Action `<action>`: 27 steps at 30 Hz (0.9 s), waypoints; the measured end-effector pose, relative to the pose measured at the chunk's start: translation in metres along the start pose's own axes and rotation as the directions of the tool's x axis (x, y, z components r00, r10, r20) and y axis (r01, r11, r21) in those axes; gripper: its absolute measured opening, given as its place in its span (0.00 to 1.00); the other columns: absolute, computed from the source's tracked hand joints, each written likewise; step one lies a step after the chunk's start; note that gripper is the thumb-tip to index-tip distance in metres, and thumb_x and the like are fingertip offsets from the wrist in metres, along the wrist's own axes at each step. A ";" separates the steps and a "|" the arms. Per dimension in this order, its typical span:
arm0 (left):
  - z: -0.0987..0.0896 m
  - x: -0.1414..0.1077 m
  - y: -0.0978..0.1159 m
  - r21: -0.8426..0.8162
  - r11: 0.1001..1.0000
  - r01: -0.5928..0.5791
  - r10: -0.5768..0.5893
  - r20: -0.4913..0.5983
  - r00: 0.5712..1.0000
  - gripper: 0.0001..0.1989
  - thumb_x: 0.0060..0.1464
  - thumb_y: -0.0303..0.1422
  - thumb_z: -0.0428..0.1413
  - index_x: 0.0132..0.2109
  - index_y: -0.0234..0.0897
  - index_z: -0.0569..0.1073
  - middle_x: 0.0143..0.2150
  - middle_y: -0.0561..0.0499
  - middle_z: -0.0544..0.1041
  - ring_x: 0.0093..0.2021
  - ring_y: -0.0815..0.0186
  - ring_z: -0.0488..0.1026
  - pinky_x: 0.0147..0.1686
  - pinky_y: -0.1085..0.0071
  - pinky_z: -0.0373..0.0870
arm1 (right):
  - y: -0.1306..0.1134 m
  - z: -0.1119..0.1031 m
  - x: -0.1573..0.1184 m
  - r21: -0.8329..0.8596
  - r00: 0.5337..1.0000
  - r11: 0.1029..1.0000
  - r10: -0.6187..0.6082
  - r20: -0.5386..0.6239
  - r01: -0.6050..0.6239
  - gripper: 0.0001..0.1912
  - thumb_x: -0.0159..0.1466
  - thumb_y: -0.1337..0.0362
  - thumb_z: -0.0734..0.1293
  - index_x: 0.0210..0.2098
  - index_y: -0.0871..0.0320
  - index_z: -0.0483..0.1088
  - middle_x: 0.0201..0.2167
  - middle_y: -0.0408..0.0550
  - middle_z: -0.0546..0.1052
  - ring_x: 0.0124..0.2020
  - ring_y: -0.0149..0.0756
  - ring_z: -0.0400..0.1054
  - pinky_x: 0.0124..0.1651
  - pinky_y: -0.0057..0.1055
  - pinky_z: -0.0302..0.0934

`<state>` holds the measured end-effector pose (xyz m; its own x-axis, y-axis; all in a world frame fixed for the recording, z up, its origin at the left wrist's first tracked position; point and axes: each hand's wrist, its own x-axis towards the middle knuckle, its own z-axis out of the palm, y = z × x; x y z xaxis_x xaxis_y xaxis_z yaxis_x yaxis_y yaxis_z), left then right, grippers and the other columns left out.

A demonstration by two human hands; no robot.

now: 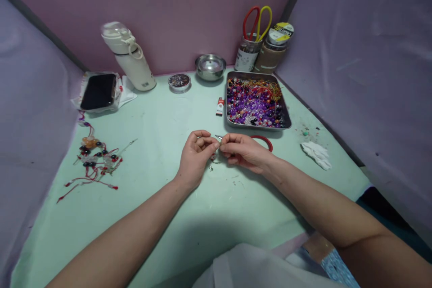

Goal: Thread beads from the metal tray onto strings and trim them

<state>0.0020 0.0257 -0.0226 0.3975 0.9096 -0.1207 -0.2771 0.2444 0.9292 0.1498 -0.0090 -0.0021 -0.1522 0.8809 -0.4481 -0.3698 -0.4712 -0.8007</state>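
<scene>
My left hand point(198, 156) and my right hand point(243, 151) meet fingertip to fingertip over the middle of the table. Both are closed in a pinch. Between them is something very fine, perhaps thread, too small to make out. Just below the fingertips hang or lie a few small beads point(213, 157), and a tiny metallic piece point(211, 168) rests near them. Partly behind my right hand lie scissors with a red handle point(266, 141); their metal tip shows beside my fingers.
A metal tray point(259, 127) of mixed beads and threads stands behind my right hand. Beaded red cords point(91, 162) lie at left. A lighter point(219, 107), spool point(179, 83), steel bowl point(210, 68), bottle point(135, 63), phone point(98, 92), jars point(270, 56) and white glove point(316, 155) surround the work.
</scene>
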 end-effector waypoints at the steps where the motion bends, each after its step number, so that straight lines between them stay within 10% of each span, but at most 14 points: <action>1: 0.000 0.000 0.000 0.001 1.000 0.000 0.000 0.002 1.000 0.15 0.48 0.30 0.61 0.40 0.38 0.63 0.30 0.55 0.74 0.28 0.73 0.67 0.29 0.74 0.64 | 0.000 -0.001 0.000 0.004 1.000 1.000 0.007 0.008 -0.007 0.13 0.48 0.65 0.73 0.25 0.60 0.64 0.20 0.38 0.63 0.22 0.22 0.52 0.23 0.25 0.40; 9: -0.002 0.000 -0.002 0.006 1.000 -0.010 0.010 0.020 1.000 0.14 0.48 0.30 0.61 0.40 0.38 0.64 0.32 0.54 0.74 0.31 0.72 0.69 0.33 0.72 0.65 | 0.000 -0.001 0.001 -0.012 1.000 1.000 0.024 0.005 -0.024 0.12 0.49 0.65 0.72 0.24 0.60 0.63 0.20 0.38 0.62 0.22 0.23 0.52 0.23 0.25 0.38; 27: -0.003 0.002 -0.003 -0.039 0.998 0.042 -0.041 0.028 0.999 0.15 0.46 0.34 0.62 0.38 0.38 0.64 0.32 0.54 0.72 0.31 0.70 0.72 0.29 0.73 0.67 | 0.004 0.004 0.000 -0.376 0.934 0.880 -0.347 -0.091 0.290 0.09 0.56 0.59 0.68 0.31 0.57 0.67 0.26 0.44 0.71 0.26 0.29 0.59 0.29 0.30 0.50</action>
<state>0.0015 0.0272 -0.0269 0.4327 0.8891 -0.1493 -0.2943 0.2959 0.9088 0.1444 -0.0109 -0.0040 0.0693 0.9818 -0.1767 -0.0247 -0.1753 -0.9842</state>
